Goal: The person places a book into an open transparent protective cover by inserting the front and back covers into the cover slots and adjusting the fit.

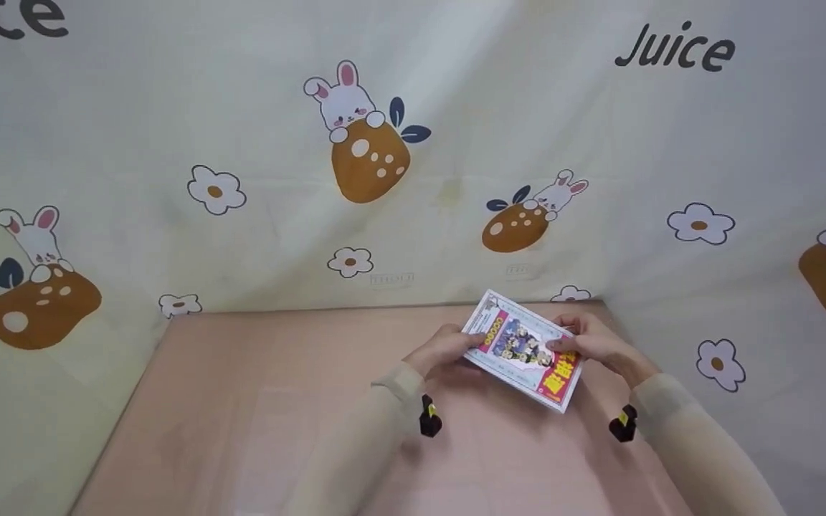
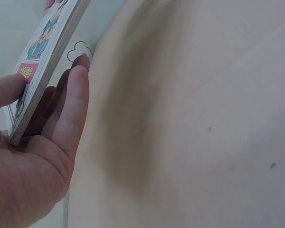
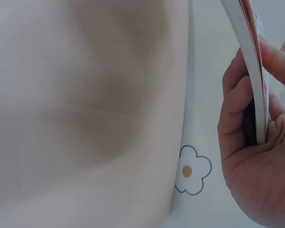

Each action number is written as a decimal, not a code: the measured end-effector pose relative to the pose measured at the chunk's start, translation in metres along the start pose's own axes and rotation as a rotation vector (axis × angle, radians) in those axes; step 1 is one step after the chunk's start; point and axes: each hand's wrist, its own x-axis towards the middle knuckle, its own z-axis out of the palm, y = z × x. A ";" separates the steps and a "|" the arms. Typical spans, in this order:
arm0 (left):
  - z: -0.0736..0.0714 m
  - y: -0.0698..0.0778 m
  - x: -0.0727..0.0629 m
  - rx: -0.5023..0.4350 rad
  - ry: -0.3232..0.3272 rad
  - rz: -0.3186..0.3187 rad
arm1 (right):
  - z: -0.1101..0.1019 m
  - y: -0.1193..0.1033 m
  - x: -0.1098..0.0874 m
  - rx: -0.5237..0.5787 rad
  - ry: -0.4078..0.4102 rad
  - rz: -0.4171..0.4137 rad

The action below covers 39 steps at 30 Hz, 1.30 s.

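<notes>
Pale cloth (image 1: 269, 129) with a rabbit-and-fruit print (image 1: 370, 161) hangs beyond both hands and to either side of them, and a pinkish tabletop (image 1: 277, 401) spreads below. Between the hands, held up off that surface, is a colourful booklet (image 1: 517, 351), picture cover facing up and set at a slant, with one corner pointing away and the opposite one nearer the person.

Just left of the booklet, the left hand (image 1: 442, 349) pinches its edge, thumb (image 2: 9, 89) on the cover and the longer fingers (image 2: 69, 111) fairly straight underneath. Across from it, the right hand (image 1: 606, 351) pinches the other end, thumb on top, fingers (image 3: 232, 109) curled behind, the near edge sitting in the crook of the palm.

It looks thin and probably light. Beside the right palm the leaves bow gently, so I judge it bendy rather than stiff; the smooth-looking cover may be a little slippery, and the corners and loose page edges would likely crease first. Opposite edges, thumb above and fingers below, seem the sound places to hold it, with light pressure. No container comes into view around either hand.
</notes>
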 end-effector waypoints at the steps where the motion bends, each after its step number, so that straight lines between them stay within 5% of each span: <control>1: -0.002 0.000 -0.002 -0.012 -0.001 -0.001 | 0.002 -0.001 0.000 -0.003 0.002 0.001; 13: -0.024 -0.003 -0.020 -0.120 0.040 -0.001 | 0.024 -0.011 -0.001 0.064 -0.004 0.023; 22: -0.031 -0.007 -0.029 -0.168 0.111 0.029 | 0.038 -0.012 -0.005 0.356 0.081 0.066; 31: -0.035 -0.008 -0.037 -0.228 0.165 0.002 | 0.060 -0.012 -0.003 0.569 0.173 0.066; 39: -0.034 -0.007 -0.042 -0.301 0.266 0.040 | 0.077 -0.021 -0.004 0.725 0.196 0.071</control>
